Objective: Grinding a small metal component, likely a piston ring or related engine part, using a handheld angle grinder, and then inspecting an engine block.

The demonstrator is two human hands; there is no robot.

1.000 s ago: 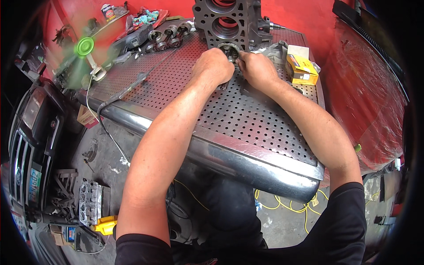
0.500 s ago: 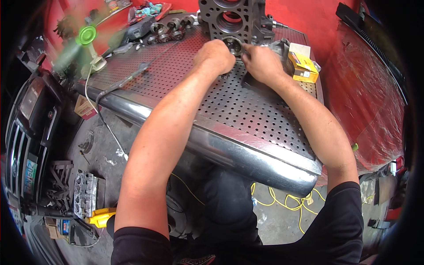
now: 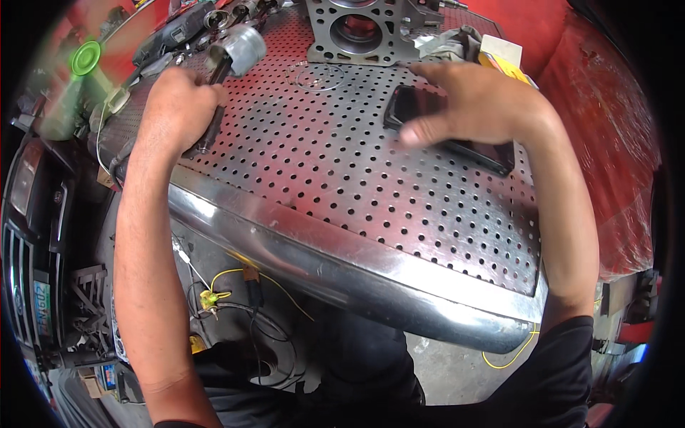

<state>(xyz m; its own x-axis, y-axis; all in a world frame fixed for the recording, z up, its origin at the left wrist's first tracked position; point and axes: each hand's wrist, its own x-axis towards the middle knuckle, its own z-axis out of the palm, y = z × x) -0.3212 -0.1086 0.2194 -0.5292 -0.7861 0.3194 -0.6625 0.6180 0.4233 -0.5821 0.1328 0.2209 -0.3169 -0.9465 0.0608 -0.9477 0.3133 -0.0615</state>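
My left hand (image 3: 182,107) is closed around the dark connecting rod (image 3: 222,69) of a silver piston (image 3: 247,48). The piston head points up and away, above the perforated metal bench. The rod's lower end shows beneath my fingers. On the right, my right hand (image 3: 489,100) is slightly blurred, fingers spread and thumb apart, with nothing in it. It hovers over a flat black object like a smartphone (image 3: 492,158), hiding its middle. Farther back stands a grey engine block (image 3: 321,37) with round cylinder bores. Thin wire-like rings (image 3: 317,87) lie in front of it.
The bench (image 3: 307,164) has a rounded shiny front edge. At its back left lie more pistons (image 3: 216,19) and a dark power tool (image 3: 171,32). A green fan (image 3: 86,58) stands left. A grey cloth (image 3: 457,44) and yellow-white box (image 3: 501,53) sit at the back right.
Both hands were together at the block's near bore, with the piston there. Now my left hand has carried the piston left, and my right hand has opened and moved right. The view has shifted.
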